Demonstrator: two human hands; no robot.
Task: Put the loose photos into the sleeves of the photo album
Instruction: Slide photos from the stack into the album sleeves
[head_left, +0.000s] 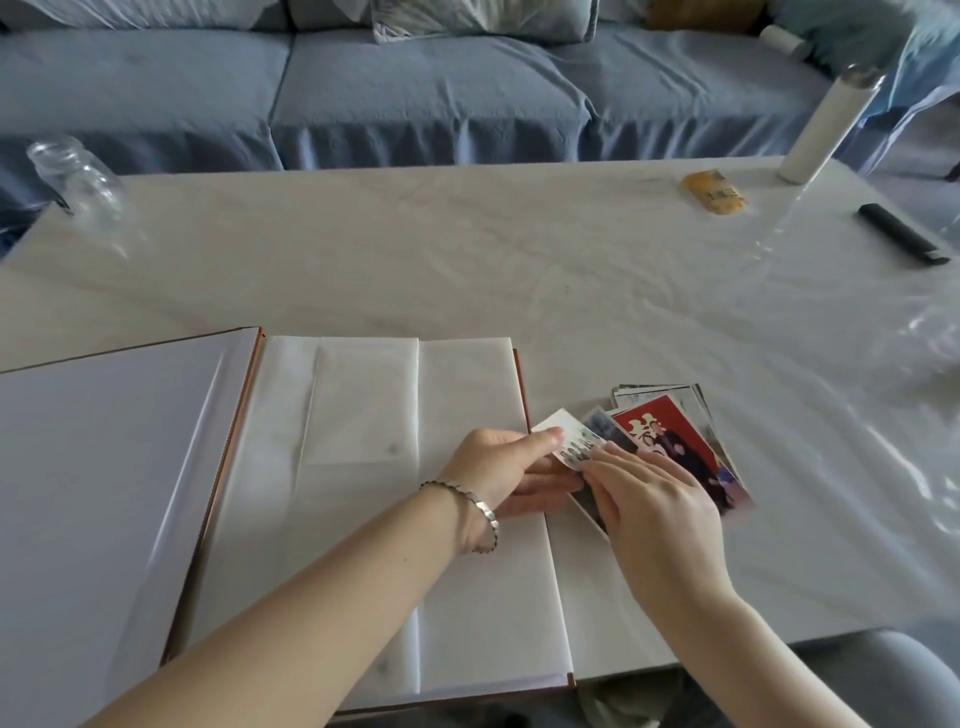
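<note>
Left hand pinching small photo at album right edge. Right hand flat, fingers spread, pressing photo stack beside album on table. Sleeves empty. Risks: bent corner on entry, stack fanning out, prints sliding on glossy cover.
</note>
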